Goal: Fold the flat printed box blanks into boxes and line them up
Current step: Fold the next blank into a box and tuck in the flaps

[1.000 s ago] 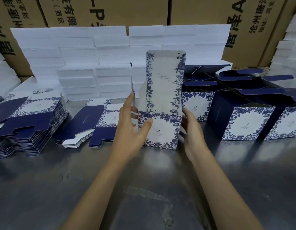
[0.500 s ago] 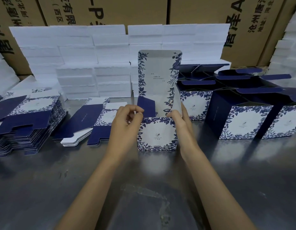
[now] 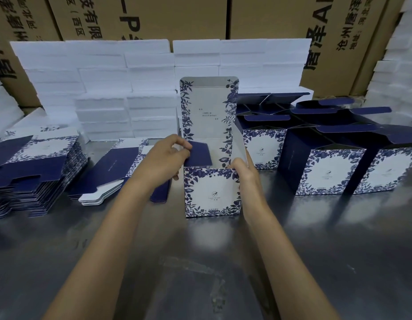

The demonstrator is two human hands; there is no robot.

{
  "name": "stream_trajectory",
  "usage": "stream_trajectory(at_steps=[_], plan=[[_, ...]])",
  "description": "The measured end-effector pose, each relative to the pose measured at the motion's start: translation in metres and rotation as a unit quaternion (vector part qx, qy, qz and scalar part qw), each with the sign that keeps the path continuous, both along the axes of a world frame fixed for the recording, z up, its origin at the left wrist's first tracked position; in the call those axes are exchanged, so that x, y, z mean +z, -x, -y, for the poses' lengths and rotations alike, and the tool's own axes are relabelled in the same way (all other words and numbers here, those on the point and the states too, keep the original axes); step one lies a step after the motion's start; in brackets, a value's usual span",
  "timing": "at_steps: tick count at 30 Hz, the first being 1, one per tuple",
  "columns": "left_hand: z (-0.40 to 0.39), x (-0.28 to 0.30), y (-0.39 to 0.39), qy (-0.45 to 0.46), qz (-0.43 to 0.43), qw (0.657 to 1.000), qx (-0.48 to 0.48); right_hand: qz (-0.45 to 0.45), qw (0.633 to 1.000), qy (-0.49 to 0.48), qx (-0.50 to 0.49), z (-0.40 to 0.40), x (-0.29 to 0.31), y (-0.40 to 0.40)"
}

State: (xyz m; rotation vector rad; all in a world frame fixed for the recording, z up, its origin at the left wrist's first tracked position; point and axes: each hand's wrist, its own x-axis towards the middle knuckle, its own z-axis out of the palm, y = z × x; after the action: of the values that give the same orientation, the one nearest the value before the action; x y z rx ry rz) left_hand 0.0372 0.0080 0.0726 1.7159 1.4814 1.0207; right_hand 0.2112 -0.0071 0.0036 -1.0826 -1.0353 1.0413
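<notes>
A white box with blue floral print [image 3: 212,192] stands upright on the metal table [image 3: 200,273], its tall lid panel raised behind. My left hand [image 3: 163,158] pinches the navy side flap at the box's upper left. At the upper right corner my right hand [image 3: 243,172] grips the box's rim and the white side flap. Several folded boxes [image 3: 332,167] with open navy flaps stand in rows to the right. Flat blanks lie in a tall stack [image 3: 36,172] at far left and a smaller pile [image 3: 112,176] beside my left hand.
Stacks of white foam slabs [image 3: 131,88] line the back of the table, with more at the right edge [image 3: 396,77]. Brown printed cartons [image 3: 281,19] stand behind them. The metal surface in front of the box is bare.
The box came down to stand on the table. My left hand curled onto the navy left flap and my right hand moved up to the top right corner.
</notes>
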Motion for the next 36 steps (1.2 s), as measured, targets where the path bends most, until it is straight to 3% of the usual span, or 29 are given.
stream_trajectory(at_steps=[3,7,13,17,20,25,32,36], plan=[[-0.006,0.004,0.000,0.011,-0.059,0.998,-0.027,0.003,1.000,-0.002,-0.011,-0.001,0.001,-0.002],[-0.015,0.007,0.000,0.044,-0.044,0.998,-0.025,-0.001,1.000,-0.004,-0.009,-0.002,0.004,-0.004],[-0.022,-0.007,-0.007,-0.042,-0.043,0.998,0.023,0.023,1.000,-0.006,0.018,-0.006,0.003,-0.009],[-0.025,-0.003,-0.002,-0.028,-0.086,0.996,0.020,0.046,0.998,-0.018,0.025,-0.005,0.003,-0.009],[-0.029,-0.002,0.002,-0.004,-0.025,1.000,0.013,0.041,0.999,-0.015,0.029,-0.005,0.003,-0.010],[-0.029,-0.021,0.003,-0.051,0.012,0.998,0.033,0.051,0.997,-0.019,0.052,0.001,0.009,-0.013],[-0.016,-0.036,-0.001,-0.051,0.155,0.986,0.038,0.006,0.991,0.052,0.122,0.012,0.027,-0.027],[-0.009,-0.040,-0.008,-0.006,0.279,0.960,0.014,0.022,0.996,0.059,0.070,0.012,0.030,-0.028]])
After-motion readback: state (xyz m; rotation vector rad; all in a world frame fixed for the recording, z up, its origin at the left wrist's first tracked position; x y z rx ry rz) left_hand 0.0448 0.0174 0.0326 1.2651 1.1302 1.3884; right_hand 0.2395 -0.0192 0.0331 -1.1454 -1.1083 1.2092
